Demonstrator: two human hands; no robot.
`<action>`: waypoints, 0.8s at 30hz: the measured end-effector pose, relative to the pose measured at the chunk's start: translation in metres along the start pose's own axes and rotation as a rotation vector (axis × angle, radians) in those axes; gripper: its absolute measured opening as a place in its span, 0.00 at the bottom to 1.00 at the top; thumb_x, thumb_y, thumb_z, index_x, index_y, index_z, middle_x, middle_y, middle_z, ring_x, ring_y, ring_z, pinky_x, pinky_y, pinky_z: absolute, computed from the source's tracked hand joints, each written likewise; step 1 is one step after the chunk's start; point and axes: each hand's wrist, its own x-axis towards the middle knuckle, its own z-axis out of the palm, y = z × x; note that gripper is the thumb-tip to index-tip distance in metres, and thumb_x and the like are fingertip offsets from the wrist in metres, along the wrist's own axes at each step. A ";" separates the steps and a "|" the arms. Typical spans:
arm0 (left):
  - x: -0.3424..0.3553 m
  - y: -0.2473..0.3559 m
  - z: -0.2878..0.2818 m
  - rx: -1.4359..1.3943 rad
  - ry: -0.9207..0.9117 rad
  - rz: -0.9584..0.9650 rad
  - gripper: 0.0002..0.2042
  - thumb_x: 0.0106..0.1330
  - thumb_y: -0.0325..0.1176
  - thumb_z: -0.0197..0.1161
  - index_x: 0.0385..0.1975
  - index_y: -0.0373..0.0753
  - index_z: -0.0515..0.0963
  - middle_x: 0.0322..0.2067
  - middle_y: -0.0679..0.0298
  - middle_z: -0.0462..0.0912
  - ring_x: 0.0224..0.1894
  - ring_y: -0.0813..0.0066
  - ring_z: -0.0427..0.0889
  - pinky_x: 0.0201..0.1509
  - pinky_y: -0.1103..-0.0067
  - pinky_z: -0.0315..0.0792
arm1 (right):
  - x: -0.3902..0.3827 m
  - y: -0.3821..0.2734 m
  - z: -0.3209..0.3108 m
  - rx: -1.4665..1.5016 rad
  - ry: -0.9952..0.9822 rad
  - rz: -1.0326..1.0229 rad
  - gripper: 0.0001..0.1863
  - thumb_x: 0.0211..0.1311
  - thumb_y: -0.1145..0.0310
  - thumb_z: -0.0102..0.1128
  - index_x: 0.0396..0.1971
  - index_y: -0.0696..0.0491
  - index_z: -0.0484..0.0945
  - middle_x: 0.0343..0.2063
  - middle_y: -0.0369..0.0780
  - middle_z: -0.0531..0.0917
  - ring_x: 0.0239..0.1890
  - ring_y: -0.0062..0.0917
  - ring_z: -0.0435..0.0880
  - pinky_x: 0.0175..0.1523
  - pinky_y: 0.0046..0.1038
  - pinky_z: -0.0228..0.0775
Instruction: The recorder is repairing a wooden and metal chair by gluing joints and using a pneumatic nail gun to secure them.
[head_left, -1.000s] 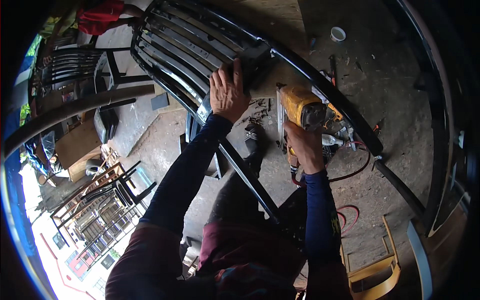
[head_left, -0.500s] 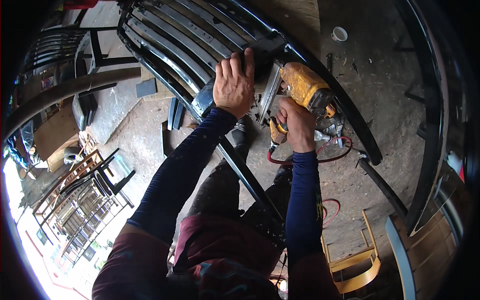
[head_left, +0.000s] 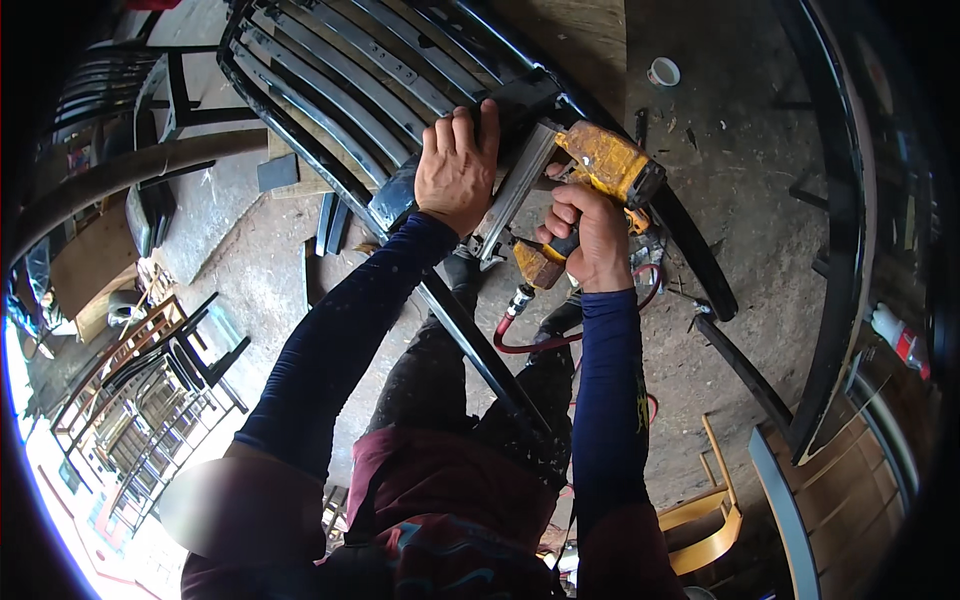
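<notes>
A black slatted chair frame [head_left: 365, 75] lies tilted in front of me, one long leg reaching back toward my lap. My left hand [head_left: 455, 175] bears down on its corner rail, fingers bent over the edge and thumb pointing away. Just right of it, my right hand [head_left: 595, 235] is wrapped round the handle of a worn yellow nail gun [head_left: 610, 165]. The gun's long metal magazine [head_left: 515, 190] slants beside the rail. Its nose end is hard to make out against the dark rail. A red air hose [head_left: 510, 340] runs from the handle's base.
More dark chairs [head_left: 100, 95] stand at the left, with stacked wooden frames [head_left: 150, 400] below them. A white cup [head_left: 663, 71] sits on the concrete floor. At the right are a long curved black piece [head_left: 850, 250], a yellow wooden chair [head_left: 705, 530] and a bottle [head_left: 900, 340].
The nail gun has turned in my right hand, its handle base and hose shifting left and its magazine slanting more. My left hand stays on the rail. The whole view has shifted slightly.
</notes>
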 end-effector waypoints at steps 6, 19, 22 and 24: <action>-0.003 -0.004 0.000 -0.038 0.017 0.003 0.42 0.51 0.32 0.67 0.70 0.37 0.58 0.56 0.46 0.67 0.53 0.51 0.70 0.60 0.63 0.65 | -0.001 0.000 -0.011 0.017 -0.079 -0.010 0.20 0.59 0.71 0.56 0.52 0.53 0.72 0.17 0.28 0.62 0.18 0.15 0.63 0.30 0.29 0.64; -0.004 -0.004 0.002 -0.016 0.022 0.009 0.46 0.49 0.35 0.72 0.71 0.38 0.56 0.56 0.46 0.67 0.53 0.50 0.69 0.60 0.61 0.64 | -0.006 0.004 -0.006 0.036 -0.048 -0.016 0.18 0.58 0.74 0.57 0.49 0.51 0.74 0.17 0.28 0.63 0.17 0.15 0.63 0.29 0.28 0.64; -0.004 -0.005 0.005 -0.042 0.008 0.001 0.46 0.49 0.35 0.72 0.71 0.38 0.57 0.56 0.46 0.67 0.53 0.51 0.69 0.60 0.61 0.64 | -0.007 0.010 -0.002 0.019 -0.030 -0.030 0.17 0.57 0.75 0.56 0.48 0.51 0.74 0.17 0.28 0.63 0.16 0.16 0.64 0.28 0.28 0.65; -0.004 -0.006 0.006 -0.020 0.031 0.004 0.46 0.50 0.35 0.72 0.71 0.38 0.57 0.56 0.46 0.67 0.53 0.51 0.69 0.60 0.61 0.64 | -0.005 0.010 -0.002 0.017 -0.038 -0.020 0.17 0.57 0.75 0.56 0.48 0.52 0.74 0.16 0.28 0.63 0.16 0.16 0.63 0.28 0.28 0.65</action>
